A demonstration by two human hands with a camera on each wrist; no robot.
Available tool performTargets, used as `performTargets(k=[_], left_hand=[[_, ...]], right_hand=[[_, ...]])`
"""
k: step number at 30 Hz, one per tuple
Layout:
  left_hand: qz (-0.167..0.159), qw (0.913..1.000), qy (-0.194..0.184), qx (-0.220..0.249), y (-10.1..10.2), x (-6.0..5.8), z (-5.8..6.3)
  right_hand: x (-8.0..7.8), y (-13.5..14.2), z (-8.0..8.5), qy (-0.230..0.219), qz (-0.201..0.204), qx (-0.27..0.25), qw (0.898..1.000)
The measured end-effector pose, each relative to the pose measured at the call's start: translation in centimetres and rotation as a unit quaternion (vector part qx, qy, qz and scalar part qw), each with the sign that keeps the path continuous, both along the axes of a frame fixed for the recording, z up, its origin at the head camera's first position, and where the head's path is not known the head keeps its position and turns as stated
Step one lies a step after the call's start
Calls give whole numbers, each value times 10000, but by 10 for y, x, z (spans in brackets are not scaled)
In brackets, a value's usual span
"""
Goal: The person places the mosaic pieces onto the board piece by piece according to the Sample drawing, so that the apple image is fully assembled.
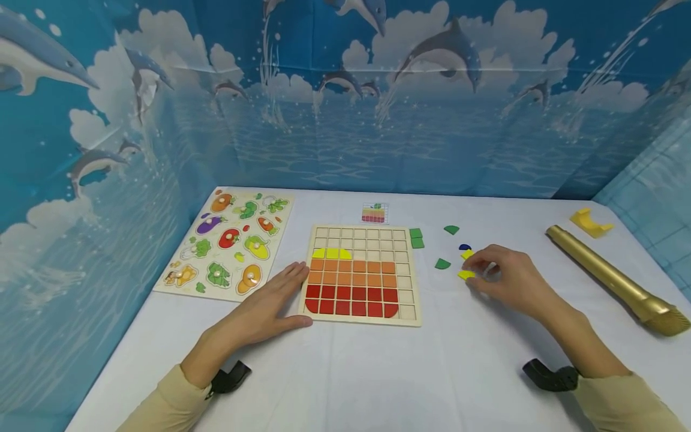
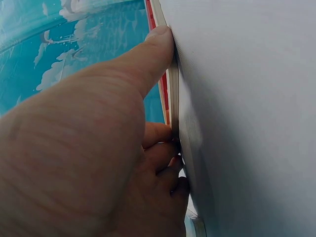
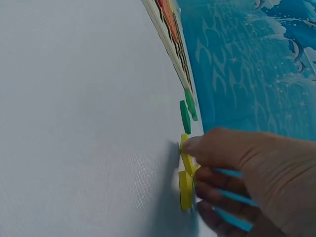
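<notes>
A square wooden grid board (image 1: pixel 407 312) lies in the middle, partly filled with red, orange and yellow tiles. My left hand (image 1: pixel 270 306) rests at its lower left corner, fingers along the left edge and thumb at the near edge, as the left wrist view also shows. Right of the board, my right hand (image 1: pixel 504 279) pinches a yellow tile (image 3: pixel 185 153) at the table, thumb on its face. A second yellow tile (image 3: pixel 185 190) stands close by in the right wrist view. The fingers partly hide the tiles in the head view.
Loose green tiles (image 1: pixel 416 238), green quarter-round pieces (image 1: pixel 442 264) and a dark blue piece (image 1: pixel 465 247) lie near the board. A pattern card (image 1: pixel 375 213) sits behind it. To the left is a vegetable puzzle board (image 1: pixel 237 210); to the right, a gold microphone (image 1: pixel 610 273) and yellow holder (image 1: pixel 591 223).
</notes>
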State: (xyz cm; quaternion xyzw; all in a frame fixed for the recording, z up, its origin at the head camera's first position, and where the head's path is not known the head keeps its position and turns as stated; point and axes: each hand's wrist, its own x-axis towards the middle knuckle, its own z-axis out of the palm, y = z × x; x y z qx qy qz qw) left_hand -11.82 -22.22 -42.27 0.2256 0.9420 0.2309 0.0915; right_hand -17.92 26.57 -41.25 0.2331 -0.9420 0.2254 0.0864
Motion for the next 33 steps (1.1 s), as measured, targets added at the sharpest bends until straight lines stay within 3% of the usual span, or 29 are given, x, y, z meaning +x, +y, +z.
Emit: performTargets(k=[7,22,33], left_hand=[[-10,10000,38,-28,-1,-1,1],[-30,10000,43,-11,0,-1,-1],[-37,10000,53,-2,1,0,0]], right_hand=[[0,3,5,-537,-60,145,9984],[-1,-10,1,-413,-125,100,9990],[-17,-41,16,-347,258,-12,9991]])
